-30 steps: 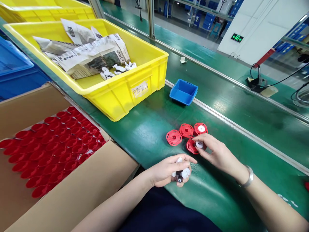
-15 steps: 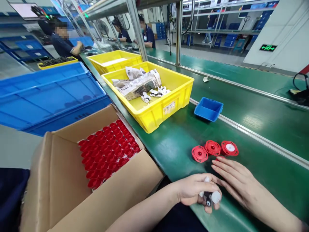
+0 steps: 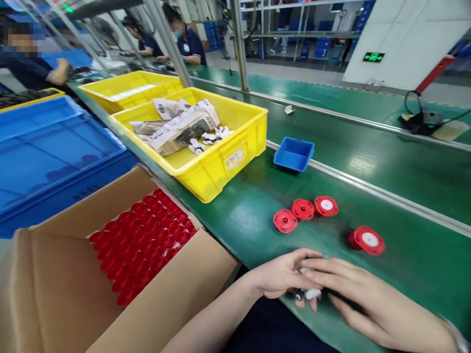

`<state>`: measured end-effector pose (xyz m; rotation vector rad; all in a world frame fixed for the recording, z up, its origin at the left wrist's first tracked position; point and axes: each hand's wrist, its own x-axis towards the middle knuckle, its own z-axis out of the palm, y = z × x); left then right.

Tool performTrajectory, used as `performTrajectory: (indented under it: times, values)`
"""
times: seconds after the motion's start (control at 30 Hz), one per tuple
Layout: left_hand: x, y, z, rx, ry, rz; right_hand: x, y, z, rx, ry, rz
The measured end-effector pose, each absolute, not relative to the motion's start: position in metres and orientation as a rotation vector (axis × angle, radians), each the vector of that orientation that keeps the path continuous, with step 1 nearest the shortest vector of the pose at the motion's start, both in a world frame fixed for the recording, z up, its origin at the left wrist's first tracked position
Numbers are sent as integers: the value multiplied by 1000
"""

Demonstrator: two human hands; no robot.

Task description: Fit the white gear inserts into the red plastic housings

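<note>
My left hand, near the front edge of the green bench, is closed around a few small white-and-black plastic parts. My right hand reaches across with its fingers stretched out, the fingertips over the left hand at these parts. Whether it pinches one is hidden. Beyond the hands, three red round pieces stand in a row: two show a red centre, and the third red piece has a white disc in it. Farther right, another red piece with a white disc stands alone.
At left, a cardboard box holds many red pieces. A yellow bin contains paper bags and white-and-black parts. Behind it is another yellow bin. A small blue tray lies by the metal rail. Co-workers sit farther back.
My right hand has come off the red piece it partly covered and moved to my left hand. That piece now shows fully, apart from the row. The view has swung right.
</note>
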<state>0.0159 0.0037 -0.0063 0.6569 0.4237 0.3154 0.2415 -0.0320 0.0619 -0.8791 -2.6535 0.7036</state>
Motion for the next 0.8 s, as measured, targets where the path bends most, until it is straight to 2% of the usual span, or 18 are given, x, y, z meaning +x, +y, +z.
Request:
performTrajectory:
  times: [0.1, 0.2, 0.4, 0.63, 0.8]
  values:
    - [15, 3, -2, 682, 435, 301, 221, -23, 73, -759, -2534, 1009]
    - [13, 4, -1, 701, 417, 310, 220, -17, 74, -820, -2361, 1249]
    - [14, 6, -3, 667, 358, 352, 228, -14, 64, -888, -2182, 1426]
    - [16, 6, -4, 584, 400, 450, 228, 5, 65, -925, -2176, 1304]
    - [17, 6, -5, 484, 480, 499, 232, 46, 74, -1121, -2198, 849]
